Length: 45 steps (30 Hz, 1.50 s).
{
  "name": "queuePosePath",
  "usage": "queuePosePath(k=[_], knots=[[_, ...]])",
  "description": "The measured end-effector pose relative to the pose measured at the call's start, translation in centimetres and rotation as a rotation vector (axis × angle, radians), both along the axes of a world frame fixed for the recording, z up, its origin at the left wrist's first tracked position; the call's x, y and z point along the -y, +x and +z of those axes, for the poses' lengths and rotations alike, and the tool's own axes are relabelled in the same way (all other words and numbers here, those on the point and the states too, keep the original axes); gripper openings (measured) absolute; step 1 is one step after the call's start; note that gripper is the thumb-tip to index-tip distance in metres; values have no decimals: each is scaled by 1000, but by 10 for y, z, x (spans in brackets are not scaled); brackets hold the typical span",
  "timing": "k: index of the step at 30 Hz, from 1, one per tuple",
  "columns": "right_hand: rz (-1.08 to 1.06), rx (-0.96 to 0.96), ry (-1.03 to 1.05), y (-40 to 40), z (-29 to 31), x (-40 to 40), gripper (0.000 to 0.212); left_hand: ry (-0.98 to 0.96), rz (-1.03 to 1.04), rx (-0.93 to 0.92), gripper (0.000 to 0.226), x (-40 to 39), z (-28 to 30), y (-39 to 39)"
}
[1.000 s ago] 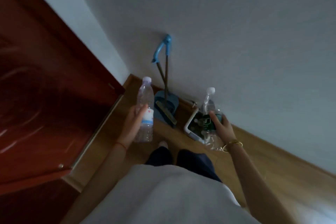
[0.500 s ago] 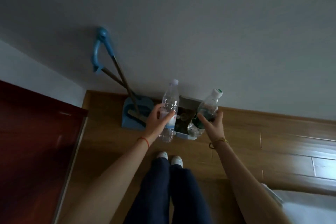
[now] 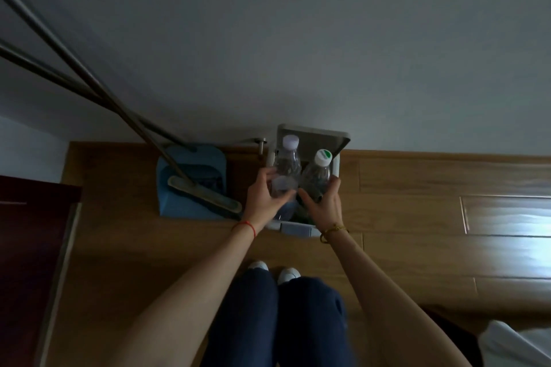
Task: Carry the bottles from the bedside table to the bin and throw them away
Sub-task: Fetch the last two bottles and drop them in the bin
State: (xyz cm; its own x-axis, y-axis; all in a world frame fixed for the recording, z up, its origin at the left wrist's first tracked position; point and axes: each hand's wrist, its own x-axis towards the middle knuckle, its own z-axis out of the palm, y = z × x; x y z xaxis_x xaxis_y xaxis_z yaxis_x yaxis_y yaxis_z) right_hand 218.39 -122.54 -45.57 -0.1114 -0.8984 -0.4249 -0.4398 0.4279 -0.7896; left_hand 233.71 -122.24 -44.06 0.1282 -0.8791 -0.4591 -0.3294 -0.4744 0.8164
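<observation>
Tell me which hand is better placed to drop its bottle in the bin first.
Either; slight edge to the right hand. Its green-capped bottle sits over the middle of the open bin, while the left hand holds the white-capped bottle nearer the bin's left rim.

Wooden floor [image 3: 417, 232] (glossy planks) carries bin [image 3: 293, 229], blue dustpan [image 3: 190, 208].

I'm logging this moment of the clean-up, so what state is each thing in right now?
Bin: lid up, open.
Left bottle: capped, gripped by the left hand, over the bin.
Right bottle: capped, green-and-white cap, gripped by the right hand, over the bin.
Dustpan: on the floor beside the bin, broom head resting in it.
</observation>
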Motion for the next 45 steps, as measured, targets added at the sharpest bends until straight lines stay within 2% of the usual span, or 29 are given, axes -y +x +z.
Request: queuePosePath(k=[3,9,12,14,16,19,24,27,32,35,38,40,42,45], knots=[[30,9,42,1,-24,-3,70,-51,6,29,66,4,-17,-4],[39,-34,147,-2,-41,-2,60,-102,-76,70,62,4,-34,-6],[34,-103,77,0,-35,-1,59,-148,-165,176,72,3,-34,-5],[37,-135,-9,2,-28,1,60,-187,-151,216,76,5,-28,-6],[52,-166,-77,2,-25,6,54,-220,-181,298,61,9,-26,-7],[152,-284,-40,3,-30,17,37,-165,-332,477,36,10,-36,-8],[214,-321,90,6,-47,26,32,-129,-524,758,41,14,-55,-17],[191,-283,125,4,-53,32,33,-92,-586,866,31,24,-60,-22],[103,-328,244,12,-62,39,47,-61,-683,931,21,31,-70,-27],[83,-360,266,18,-61,40,52,-85,-726,943,34,31,-73,-23],[66,-352,233,13,-52,36,47,-132,-656,831,54,25,-65,-18],[25,-240,177,11,-39,33,41,-191,-606,742,52,21,-58,-14],[-25,-154,162,13,-26,36,44,-207,-634,667,50,15,-55,-13],[-138,-202,185,17,-21,43,33,-202,-640,620,49,13,-57,-12]])
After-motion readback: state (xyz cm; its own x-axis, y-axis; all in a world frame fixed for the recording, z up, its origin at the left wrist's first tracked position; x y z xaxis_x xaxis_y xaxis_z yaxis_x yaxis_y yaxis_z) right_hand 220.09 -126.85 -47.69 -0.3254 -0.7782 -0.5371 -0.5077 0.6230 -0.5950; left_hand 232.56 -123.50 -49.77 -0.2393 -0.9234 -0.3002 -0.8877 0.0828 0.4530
